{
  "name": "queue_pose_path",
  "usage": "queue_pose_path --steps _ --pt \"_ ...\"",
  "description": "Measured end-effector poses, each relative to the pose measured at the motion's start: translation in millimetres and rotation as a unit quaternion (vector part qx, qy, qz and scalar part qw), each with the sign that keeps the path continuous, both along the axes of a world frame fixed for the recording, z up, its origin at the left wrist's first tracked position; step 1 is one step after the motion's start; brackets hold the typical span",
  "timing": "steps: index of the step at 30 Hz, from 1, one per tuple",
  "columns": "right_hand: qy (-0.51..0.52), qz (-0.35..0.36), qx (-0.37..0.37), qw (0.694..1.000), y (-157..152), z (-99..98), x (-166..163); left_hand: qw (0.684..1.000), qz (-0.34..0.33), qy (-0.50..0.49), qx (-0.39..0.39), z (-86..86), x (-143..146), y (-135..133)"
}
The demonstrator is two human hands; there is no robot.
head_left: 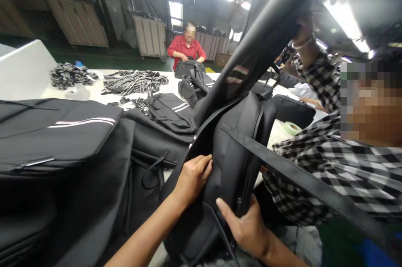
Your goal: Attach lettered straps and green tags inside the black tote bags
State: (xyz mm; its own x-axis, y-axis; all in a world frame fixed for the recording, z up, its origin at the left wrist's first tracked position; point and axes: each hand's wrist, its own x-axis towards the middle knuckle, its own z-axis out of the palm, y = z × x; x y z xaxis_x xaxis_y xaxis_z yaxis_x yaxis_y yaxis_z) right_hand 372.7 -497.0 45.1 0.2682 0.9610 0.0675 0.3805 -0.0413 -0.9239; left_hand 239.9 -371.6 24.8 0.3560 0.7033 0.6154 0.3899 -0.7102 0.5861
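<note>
A black bag (230, 158) stands tilted in front of me, with a long strap (282, 162) running off to the lower right. My left hand (195, 174) is closed at the bag's left side, its fingers curled against the fabric; the fingertips are partly hidden. Lower down on the right, my right hand (246, 225) grips the same bag, thumb on the face and fingers behind the edge. Just above rises a large black bag (248, 53) with pale stripes, blurred, beneath a co-worker's raised hand (303, 34).
Close on my right is a co-worker in a checked shirt (351, 170). Black bags (63, 133) pile up on the left. Patterned straps (135, 82) lie on the white table (94, 98), and a tape roll (292, 128) sits right. Across it, a person in red (188, 47) handles a bag.
</note>
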Motion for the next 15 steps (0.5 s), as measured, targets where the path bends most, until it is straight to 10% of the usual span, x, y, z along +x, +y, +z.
queue_pose_path --steps 7,15 --pt "-0.004 -0.145 -0.031 0.989 3.0 -35.7 -7.3 0.998 -0.005 0.047 -0.035 -14.0 2.9 3.4" --pt "0.007 -0.139 -0.003 0.990 11.0 -37.1 -4.7 0.999 -0.035 0.025 -0.015 -16.2 8.3 20.3"
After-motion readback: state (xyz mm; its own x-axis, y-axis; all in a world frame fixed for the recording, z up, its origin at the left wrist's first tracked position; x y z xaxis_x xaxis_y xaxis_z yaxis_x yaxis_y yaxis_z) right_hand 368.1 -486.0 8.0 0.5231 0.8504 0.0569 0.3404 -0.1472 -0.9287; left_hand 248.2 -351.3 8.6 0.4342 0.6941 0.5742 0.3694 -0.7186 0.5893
